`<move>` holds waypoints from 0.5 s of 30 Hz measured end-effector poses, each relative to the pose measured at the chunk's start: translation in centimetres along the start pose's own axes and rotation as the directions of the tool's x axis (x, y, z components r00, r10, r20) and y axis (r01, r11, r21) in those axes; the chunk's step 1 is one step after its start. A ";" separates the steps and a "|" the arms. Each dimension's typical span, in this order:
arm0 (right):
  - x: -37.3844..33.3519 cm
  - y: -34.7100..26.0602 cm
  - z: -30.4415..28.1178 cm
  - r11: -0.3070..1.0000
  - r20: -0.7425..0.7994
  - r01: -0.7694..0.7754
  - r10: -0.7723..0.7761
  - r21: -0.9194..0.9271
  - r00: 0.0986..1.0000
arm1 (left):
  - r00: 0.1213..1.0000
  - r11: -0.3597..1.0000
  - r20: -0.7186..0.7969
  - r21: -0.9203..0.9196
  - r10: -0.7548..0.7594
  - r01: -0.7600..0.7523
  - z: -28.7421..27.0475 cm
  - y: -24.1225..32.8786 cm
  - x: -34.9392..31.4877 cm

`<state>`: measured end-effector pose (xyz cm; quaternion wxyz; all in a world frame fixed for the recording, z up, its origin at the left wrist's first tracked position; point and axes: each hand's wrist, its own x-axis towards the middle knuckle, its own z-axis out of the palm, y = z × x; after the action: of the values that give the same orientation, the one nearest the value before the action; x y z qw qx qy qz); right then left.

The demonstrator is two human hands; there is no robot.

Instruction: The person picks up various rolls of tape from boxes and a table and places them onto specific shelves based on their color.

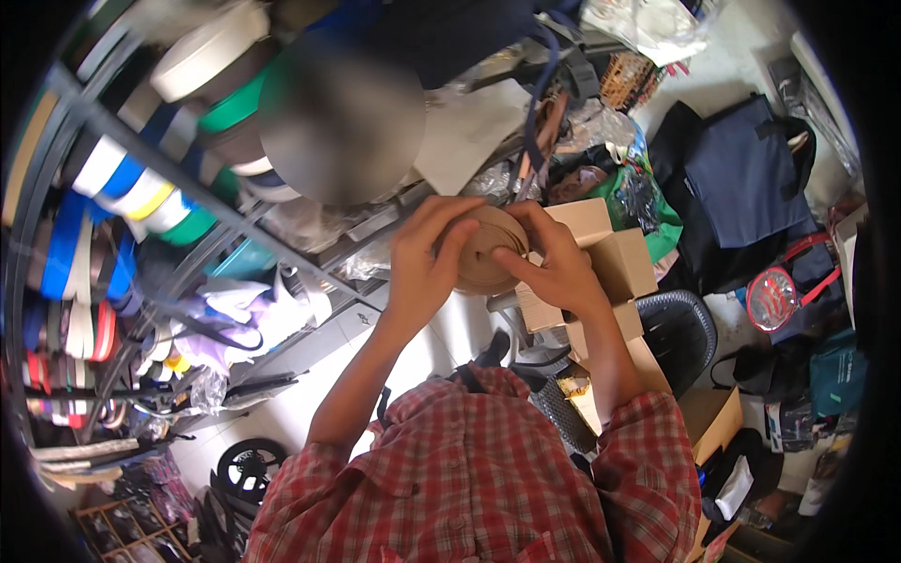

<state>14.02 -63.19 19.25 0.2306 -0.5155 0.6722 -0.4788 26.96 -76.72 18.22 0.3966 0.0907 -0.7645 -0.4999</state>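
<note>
A roll of tan webbing strap [483,272], wound in a flat coil, is held up in front of my chest. My left hand [422,253] grips its left side, with the thumb lying over the coil's face and the fingers around the outer edge. On the other side, my right hand [560,263] curls its fingers over the upper right rim, and its thumb presses near the coil's middle. An open cardboard box [624,266] with raised flaps stands just beyond my right hand; my forearm hides part of it.
A metal rack [202,211] on the left carries several colored strap rolls [122,188]. A blurred grey round thing [343,127] sits above my left hand. A black chair [690,328] stands right of the box, with dark bags [746,174] farther right.
</note>
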 end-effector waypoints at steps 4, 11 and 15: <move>0.7 -1.7 5.1 0.988 -0.010 -0.010 0.011 0.155 1.000 | 0.998 0.997 -0.060 0.074 -0.001 0.005 -4.3 0.3 -2.2; -0.2 -2.7 9.0 0.924 -0.054 0.021 0.000 0.381 0.999 | 0.997 0.985 -0.045 0.154 -0.069 0.076 -12.5 0.1 -4.9; -0.1 -3.6 9.6 0.964 0.092 -0.013 -0.012 0.266 0.996 | 0.989 0.994 0.106 0.040 -0.104 0.100 -12.3 1.0 -5.8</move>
<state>23.47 -67.02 18.18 0.3288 -0.5013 0.5902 -0.5405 39.73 -81.64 18.34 0.3271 0.1095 -0.7877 -0.5104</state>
